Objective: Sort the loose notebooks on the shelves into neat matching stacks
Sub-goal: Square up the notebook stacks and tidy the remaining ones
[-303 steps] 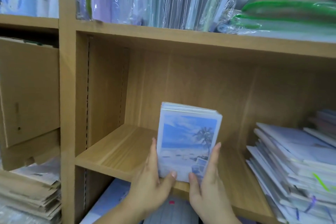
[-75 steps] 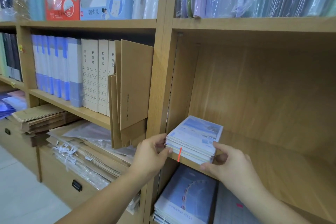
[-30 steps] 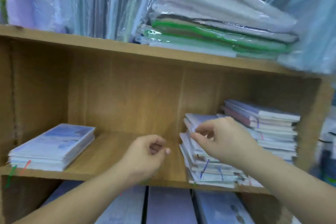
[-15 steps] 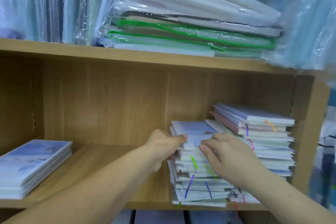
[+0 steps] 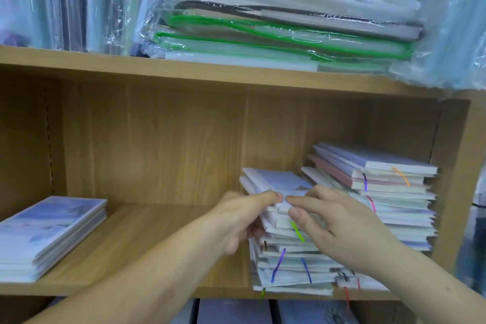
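left hand and right hand pinched the ragged stack's top notebook, probably to lift it for sorting; a neat stack lay well apart.

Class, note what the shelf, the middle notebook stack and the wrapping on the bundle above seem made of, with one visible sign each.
Shelf: matt wood-grain board, possibly laminate; even, streaked grain.
Notebook stack: paper pages with smooth card-like covers; layered pale edges, thin ribbon markers.
Wrapping: clear glossy plastic film; creases and glare.
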Demonstrator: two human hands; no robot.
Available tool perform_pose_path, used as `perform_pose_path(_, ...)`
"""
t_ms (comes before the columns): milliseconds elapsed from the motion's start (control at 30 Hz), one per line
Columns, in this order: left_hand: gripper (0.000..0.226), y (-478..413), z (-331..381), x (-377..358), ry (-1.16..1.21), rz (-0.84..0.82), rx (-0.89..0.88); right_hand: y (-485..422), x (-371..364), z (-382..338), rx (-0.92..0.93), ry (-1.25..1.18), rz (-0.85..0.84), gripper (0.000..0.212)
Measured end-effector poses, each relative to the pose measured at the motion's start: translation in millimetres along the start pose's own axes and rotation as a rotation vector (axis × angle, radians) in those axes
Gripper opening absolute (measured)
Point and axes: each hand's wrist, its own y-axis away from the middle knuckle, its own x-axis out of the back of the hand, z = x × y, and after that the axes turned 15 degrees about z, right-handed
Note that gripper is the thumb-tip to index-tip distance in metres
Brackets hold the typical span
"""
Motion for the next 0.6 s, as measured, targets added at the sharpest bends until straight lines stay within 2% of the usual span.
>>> perform_pose_path(100, 0.044, 5.8, -5.7, -1.0, -0.018, 0.04, -0.075, -1.4, 6.2, -2.7, 0.01, 0.023, -0.083, 0.059)
perform_pose_path(167, 0.06, 10.1, -10.7, 1.1, 0.019, 0.05, -0.157, -4.0, 7.7, -4.0, -0.024, -0.024, -0.053, 0.054)
perform_pose_path(233, 0.08, 16.9, -15.9, 5.5, 0.065, 0.035, -0.229, -7.9, 10.1, -8.0, -0.108, -0.122, -0.016, 0.037)
perform_pose_path(300, 0.082, 25.5, -18.5, 11.7, 0.107, 0.066, -0.288, -12.1, 8.1, -10.1, -0.166, -0.149, 0.009, 0.024)
perform_pose_path(367, 0.07, 36.7, -17.1, 23.6, 0.211, 0.084, -0.289, -16.1, 7.1, -15.3, -0.234, -0.182, -0.019, 0.042)
perform_pose_path(433, 0.065, 43.7, -17.2, 43.3, 0.3, 0.096, -0.258, -17.3, 9.5, -28.4, -0.317, -0.318, -0.056, 0.052)
perform_pose_path(600, 0.075, 63.1, -20.6, 116.6, 0.361, 0.155, -0.254, -25.7, 4.2, -79.6, -0.481, -0.818, -0.085, 0.049)
